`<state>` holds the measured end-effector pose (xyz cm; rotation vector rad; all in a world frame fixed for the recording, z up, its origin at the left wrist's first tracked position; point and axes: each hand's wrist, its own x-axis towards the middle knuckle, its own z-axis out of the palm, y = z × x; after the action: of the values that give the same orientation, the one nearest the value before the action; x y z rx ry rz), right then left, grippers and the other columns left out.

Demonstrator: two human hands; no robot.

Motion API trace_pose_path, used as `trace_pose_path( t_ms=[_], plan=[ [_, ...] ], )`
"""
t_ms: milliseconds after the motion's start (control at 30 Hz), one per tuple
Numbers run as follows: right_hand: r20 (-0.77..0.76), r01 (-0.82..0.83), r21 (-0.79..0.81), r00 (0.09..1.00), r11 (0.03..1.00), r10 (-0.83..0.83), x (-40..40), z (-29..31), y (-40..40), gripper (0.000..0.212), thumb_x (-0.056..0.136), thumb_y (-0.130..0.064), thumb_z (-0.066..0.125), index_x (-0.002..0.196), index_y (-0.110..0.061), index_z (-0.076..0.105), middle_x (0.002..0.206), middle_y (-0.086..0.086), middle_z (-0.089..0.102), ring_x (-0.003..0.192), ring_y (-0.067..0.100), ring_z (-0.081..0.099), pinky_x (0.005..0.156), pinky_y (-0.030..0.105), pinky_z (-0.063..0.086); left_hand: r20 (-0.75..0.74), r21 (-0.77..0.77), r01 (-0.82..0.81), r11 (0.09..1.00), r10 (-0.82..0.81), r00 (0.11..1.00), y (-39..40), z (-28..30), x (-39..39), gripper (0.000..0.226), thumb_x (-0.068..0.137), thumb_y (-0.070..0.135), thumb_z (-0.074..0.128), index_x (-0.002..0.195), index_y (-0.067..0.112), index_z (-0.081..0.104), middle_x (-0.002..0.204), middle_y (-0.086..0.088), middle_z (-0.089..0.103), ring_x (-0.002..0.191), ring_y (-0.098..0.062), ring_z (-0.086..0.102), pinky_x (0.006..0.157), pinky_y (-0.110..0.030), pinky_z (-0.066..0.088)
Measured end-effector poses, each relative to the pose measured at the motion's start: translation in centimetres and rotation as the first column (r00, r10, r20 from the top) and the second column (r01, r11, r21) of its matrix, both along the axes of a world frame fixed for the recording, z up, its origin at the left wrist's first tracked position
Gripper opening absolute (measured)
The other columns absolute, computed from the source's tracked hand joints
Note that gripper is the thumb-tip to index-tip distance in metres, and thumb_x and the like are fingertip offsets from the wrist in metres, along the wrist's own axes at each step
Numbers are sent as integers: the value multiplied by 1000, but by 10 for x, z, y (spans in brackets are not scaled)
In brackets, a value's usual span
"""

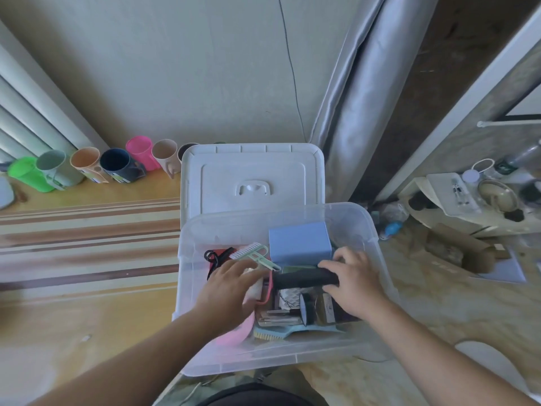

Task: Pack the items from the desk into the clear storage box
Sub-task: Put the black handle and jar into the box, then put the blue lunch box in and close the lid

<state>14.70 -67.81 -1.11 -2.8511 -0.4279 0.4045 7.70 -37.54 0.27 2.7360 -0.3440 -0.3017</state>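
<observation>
- Two hands are inside the clear storage box (377, 230), which sits at the right edge of the desk (87, 303), partly overhanging the near right corner.
- Right hand (352, 284): fingers curled round the right end of a black cylinder (304, 279); the cylinder lies level across the middle of the box, on top of the other contents.
- Left hand (231, 284): fingers straight and relaxed, gripping nothing, lying over a pale item with a pink handle (265, 297); the fingertips reach close to the cylinder's left end, but I cannot tell if they touch it.
- Pale green and white comb-like brush (253, 253) lies just beyond the left fingers, tilted, beside a black cord (213, 257) at the box's left wall.
- Blue cardboard box (300, 241) stands at the far side of the storage box, just behind the cylinder.
- Near side of the box: a light-blue scrubbing brush (281, 332), a small round black item (306, 309), other small things too jumbled to name.
- White lid (253, 177) lies flat on the desk, just behind the box.
- Seven cups in a row (96, 165) along the desk's far edge against the wall: green, grey, peach, navy, pink, beige and one dark, partly hidden by the lid.
</observation>
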Motion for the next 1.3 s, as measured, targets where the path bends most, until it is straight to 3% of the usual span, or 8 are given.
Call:
trace_pose_path(
  t_ms=[67, 267, 367, 467, 733, 967, 1167, 1300],
  plan=[
    [-102, 39, 16, 994, 999, -37, 1, -6, 0, 53, 88, -45, 76, 138, -42, 62, 121, -10, 46, 118, 23, 41, 99, 45, 43, 7, 69, -14, 997, 14, 1000, 14, 0, -7, 60, 79, 36, 77, 134, 44, 55, 137, 11, 57, 127, -23, 54, 104, -46, 51],
    [-144, 5, -40, 989, 999, -11, 3, -8, 6, 53, 91, -42, 60, 144, -43, 55, 129, -13, 46, 128, 19, 36, 102, 44, 42, 86, 197, 21, 980, -39, 996, 46, 4, -23, 54, 71, 35, 84, 122, 39, 67, 130, 5, 62, 122, -26, 58, 103, -47, 51],
    [-50, -7, -29, 999, 1000, 6, -4, -5, 15, 47, 86, -33, 64, 133, -38, 66, 123, -10, 51, 122, 21, 42, 96, 44, 47, 106, 212, 14, 977, -37, 994, 53, 1, -29, 51, 72, 34, 79, 122, 37, 67, 132, 3, 60, 126, -27, 54, 106, -45, 48],
    [93, -39, 103, 995, 994, 30, -14, -5, 39, 45, 75, -20, 75, 120, -26, 74, 117, -1, 58, 114, 28, 52, 89, 48, 53, 121, 196, -2, 981, -22, 992, 53, 2, -30, 53, 75, 35, 76, 126, 36, 64, 139, -1, 56, 132, -30, 49, 110, -46, 43],
    [194, -266, 312, 958, 912, 213, -22, 15, 162, 51, 76, -15, 72, 128, -18, 68, 128, 9, 56, 121, 35, 51, 100, 54, 50, 165, 78, -183, 980, 168, 972, 88, 13, -47, 57, 90, 50, 59, 144, 37, 46, 157, -5, 35, 141, -33, 34, 113, -48, 37],
    [236, -355, 358, 929, 864, 284, -35, 28, 277, 52, 76, -11, 75, 127, -14, 68, 134, 12, 51, 125, 37, 48, 98, 56, 50, 150, 60, -330, 942, 318, 936, 202, 0, -101, 59, 94, 43, 66, 147, 35, 41, 155, -4, 34, 137, -32, 36, 106, -53, 47],
    [224, -417, 325, 906, 849, 359, -61, 31, 400, 50, 79, -13, 72, 128, -14, 66, 136, 13, 49, 128, 38, 47, 102, 57, 48, 128, 113, -569, 815, 556, 821, 357, -32, -151, 76, 79, 26, 78, 146, 36, 43, 151, -8, 34, 131, -42, 41, 107, -60, 42],
    [95, -444, 247, 896, 861, 434, -85, 15, 491, 52, 89, -20, 65, 140, -20, 58, 146, 7, 40, 138, 31, 35, 109, 49, 43, 77, 173, -758, 629, 759, 647, 469, -42, -172, 86, 74, 30, 81, 149, 34, 41, 154, -13, 27, 136, -47, 33, 113, -61, 34]
  ],
)
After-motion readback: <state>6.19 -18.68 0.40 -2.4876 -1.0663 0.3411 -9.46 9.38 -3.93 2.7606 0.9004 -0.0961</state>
